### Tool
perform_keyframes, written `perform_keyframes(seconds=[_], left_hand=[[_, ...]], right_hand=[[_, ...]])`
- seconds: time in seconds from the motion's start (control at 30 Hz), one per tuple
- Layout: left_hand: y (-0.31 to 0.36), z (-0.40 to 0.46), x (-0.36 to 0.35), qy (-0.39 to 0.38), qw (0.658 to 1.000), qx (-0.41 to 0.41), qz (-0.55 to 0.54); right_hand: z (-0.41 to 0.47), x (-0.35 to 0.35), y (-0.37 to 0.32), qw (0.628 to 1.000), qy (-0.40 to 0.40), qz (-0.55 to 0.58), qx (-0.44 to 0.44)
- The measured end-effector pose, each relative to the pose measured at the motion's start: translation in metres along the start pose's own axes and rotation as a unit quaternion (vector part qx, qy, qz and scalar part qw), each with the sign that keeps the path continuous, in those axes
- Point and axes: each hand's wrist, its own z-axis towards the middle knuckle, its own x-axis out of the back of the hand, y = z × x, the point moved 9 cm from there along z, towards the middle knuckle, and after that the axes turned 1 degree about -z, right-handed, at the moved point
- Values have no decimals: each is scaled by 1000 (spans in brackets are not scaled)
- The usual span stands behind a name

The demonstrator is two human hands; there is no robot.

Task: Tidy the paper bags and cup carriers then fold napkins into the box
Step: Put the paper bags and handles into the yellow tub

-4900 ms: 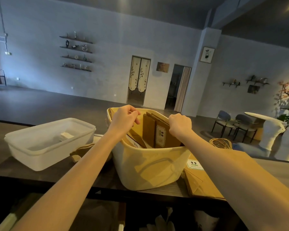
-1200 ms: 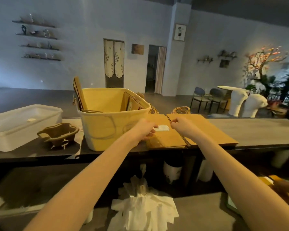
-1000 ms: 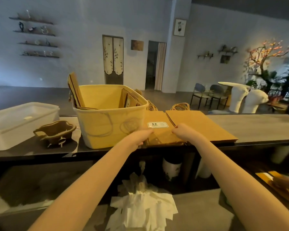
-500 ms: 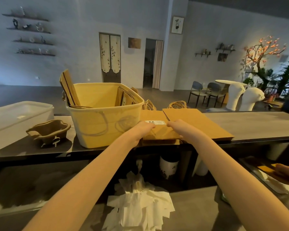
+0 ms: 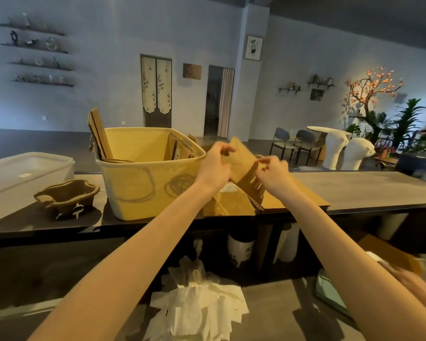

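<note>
Both hands pinch one flat paper bag, lifted and tilted above the stack of paper bags on the table: the left hand grips its upper left edge, the right hand its right edge. At 9 o'clock from them stands the yellow bin holding upright bags, with a cup carrier and a white box beyond it. Napkins lie at 6 o'clock, on the lower shelf.

Right tabletop bare past flat bags. Left: yellow bin stands tall, cup carrier and white tub crowd it.
</note>
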Motion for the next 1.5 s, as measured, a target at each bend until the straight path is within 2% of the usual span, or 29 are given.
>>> perform_keyframes(seconds=[0.07, 0.13, 0.23, 0.37, 0.5, 0.67, 0.77, 0.83, 0.9, 1.03, 1.1, 1.2, 1.37, 1.5], left_hand=[[32, -3, 5, -32, 995, -78, 51], [53, -3, 13, -47, 985, -125, 106], [79, -2, 39, -7, 972, -175, 158], [100, 0, 76, 69, 957, -220, 177], [103, 1, 106, 131, 939, -237, 213], [95, 10, 145, 231, 917, -223, 238], [87, 15, 149, 235, 909, -223, 261], [78, 19, 148, 216, 917, -217, 256], [66, 21, 147, 204, 928, -201, 240], [39, 30, 160, 237, 942, -142, 190], [23, 40, 161, 215, 962, -103, 134], [3, 51, 157, 178, 982, -46, 35], [-24, 57, 157, 168, 986, -7, 7], [-38, 58, 162, 175, 984, 0, -30]], right_hand=[[-10, 28, -25, 991, 97, -6, 88], [-21, 45, -53, 968, 145, -75, 192], [-27, 50, -81, 934, 130, -150, 297], [-32, 53, -104, 906, 123, -208, 347], [-36, 65, -118, 869, 182, -304, 346], [-29, 58, -125, 878, 138, -326, 322], [-22, 57, -132, 909, 136, -243, 311], [-6, 58, -135, 944, 120, -126, 280], [10, 53, -138, 963, 96, -31, 248], [38, 26, -151, 977, 61, 33, 203], [52, 9, -155, 981, 58, 39, 179], [69, -20, -162, 984, 58, 35, 163], [81, -70, -177, 981, 46, 4, 187], [76, -112, -186, 956, 63, -156, 239]])
